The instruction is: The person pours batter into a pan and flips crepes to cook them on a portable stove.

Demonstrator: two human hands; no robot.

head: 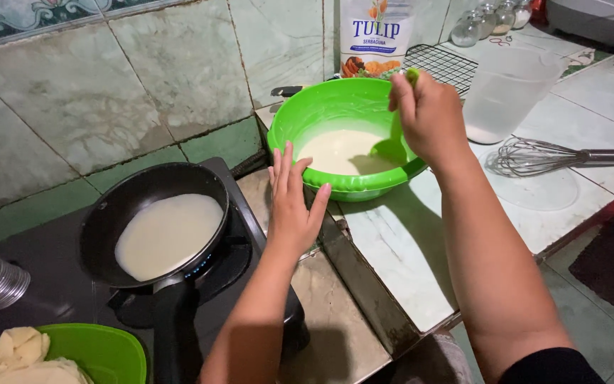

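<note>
Green mixing bowl (342, 117) of pale batter (339, 153) sits on the tiled desk (392, 242), directly ahead of both hands. Right hand (431, 117) is closed around the handle of a green ladle (392, 146), scoop end dipped into the batter at the bowl's right side. Left hand (293, 203) is flat, fingers spread, fingertips touching the bowl's near rim, holding nothing. Left of the left hand: black frying pan (154, 224) on the stove (44, 284), thin round of batter spread across its base, handle pointing toward the person. Near-left corner: second green container (97, 352) with folded pale crepes (23, 355). Right of the right hand: wire whisk (556, 156) lying on the desk, clear plastic jug (509, 92) behind it. Beyond the bowl: wire rack (442, 64), flour bag (374, 35). Handling judgement: bowl is light plastic, likely to slide on smooth tile, so steady at the rim. Batter is runny and will drip; keep the ladle level, grip mid-handle.
</note>
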